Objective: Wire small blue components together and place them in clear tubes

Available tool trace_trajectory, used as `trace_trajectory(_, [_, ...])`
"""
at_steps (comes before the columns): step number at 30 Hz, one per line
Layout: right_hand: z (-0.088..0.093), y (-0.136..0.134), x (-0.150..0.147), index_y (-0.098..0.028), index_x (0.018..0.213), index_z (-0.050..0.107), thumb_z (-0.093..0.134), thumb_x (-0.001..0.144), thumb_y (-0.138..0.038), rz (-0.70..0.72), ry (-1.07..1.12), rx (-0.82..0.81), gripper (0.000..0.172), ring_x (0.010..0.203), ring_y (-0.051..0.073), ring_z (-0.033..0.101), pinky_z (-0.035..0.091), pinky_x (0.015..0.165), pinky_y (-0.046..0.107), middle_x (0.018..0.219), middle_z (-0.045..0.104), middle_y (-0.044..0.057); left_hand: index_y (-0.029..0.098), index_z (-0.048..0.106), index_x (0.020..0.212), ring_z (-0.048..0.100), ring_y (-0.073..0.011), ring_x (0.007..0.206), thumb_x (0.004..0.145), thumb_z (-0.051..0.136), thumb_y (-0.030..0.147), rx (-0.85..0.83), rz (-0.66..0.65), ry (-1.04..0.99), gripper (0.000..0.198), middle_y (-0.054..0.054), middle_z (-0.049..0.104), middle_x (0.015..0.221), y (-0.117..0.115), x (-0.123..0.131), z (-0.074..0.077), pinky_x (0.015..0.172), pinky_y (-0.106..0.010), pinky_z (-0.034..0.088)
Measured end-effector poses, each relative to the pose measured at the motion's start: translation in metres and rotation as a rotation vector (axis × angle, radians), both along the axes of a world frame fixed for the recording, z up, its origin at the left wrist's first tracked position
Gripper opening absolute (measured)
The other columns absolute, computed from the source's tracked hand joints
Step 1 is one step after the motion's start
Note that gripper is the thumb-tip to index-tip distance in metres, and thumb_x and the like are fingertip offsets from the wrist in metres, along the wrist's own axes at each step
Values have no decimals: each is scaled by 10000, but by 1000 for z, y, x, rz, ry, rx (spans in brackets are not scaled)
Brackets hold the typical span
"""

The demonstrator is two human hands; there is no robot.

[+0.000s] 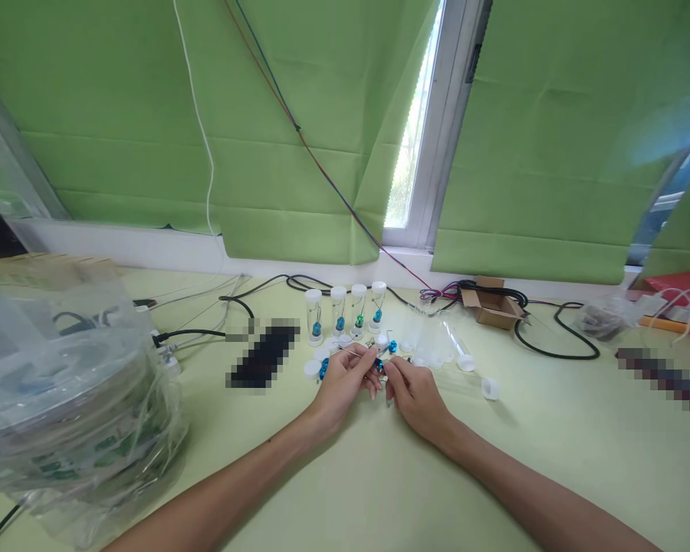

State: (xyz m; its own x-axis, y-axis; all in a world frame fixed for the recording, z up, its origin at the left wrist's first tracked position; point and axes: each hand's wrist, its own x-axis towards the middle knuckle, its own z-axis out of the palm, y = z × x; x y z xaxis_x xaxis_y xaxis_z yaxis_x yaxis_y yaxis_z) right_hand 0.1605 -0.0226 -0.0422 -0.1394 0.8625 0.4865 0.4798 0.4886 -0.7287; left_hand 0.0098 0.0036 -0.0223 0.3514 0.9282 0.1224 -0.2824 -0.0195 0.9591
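Note:
My left hand (345,382) is closed around a thin metal rod with a small blue metallic piece (379,366) at its end. From the right, my right hand (418,395) pinches at that same piece, its fingertips close to those of my left hand. A slim tip shows below the right fingers, too small to name. Beyond the hands, several clear tubes (313,316) with white caps stand in a row, each with a blue or green piece on a bent wire inside. Another blue piece (392,347) lies just behind my fingers, and more blue pieces (323,369) lie left of them.
Empty clear tubes (437,337) and a loose white cap (491,389) lie to the right. Behind them are a small cardboard box (491,307) and black cables (557,354). Bagged spools (80,429) fill the left side of the table. Green blinds (299,184) hang behind.

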Motion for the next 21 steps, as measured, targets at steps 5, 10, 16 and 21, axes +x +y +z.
trace_trajectory(5, [-1, 1, 0, -218, 668, 452, 284, 1026, -384, -13, -19, -22, 430, 461, 118, 487, 381, 554, 241, 539, 549, -27, 167, 568, 753, 563, -112, 524, 840, 653, 450, 2, -7, 16, 307, 1, 606, 588, 0, 0, -2, 492, -221, 447])
trace_trajectory(10, [-1, -1, -1, -211, 842, 538, 346, 1013, -386, -17, -5, -18, 311, 486, 129, 513, 385, 553, 240, 553, 563, -39, 165, 582, 768, 566, -111, 537, 833, 661, 454, -1, 4, -5, 306, -5, 610, 602, 2, 0, -1, 488, -214, 444])
trace_trajectory(16, [0, -3, -2, -194, 1121, 486, 438, 979, -337, 18, 29, -17, 207, 491, 131, 508, 380, 529, 232, 584, 582, -55, 164, 578, 755, 559, -107, 522, 836, 659, 451, -18, 8, -14, 309, -6, 609, 582, 2, -1, 2, 486, -208, 440])
trace_trajectory(21, [-1, -1, -1, -201, 992, 520, 413, 991, -315, 18, -7, 6, 156, 504, 125, 521, 386, 554, 231, 587, 591, -46, 169, 569, 757, 559, -108, 517, 847, 643, 455, 8, 2, 7, 309, -7, 614, 586, 2, -1, 1, 489, -213, 443])
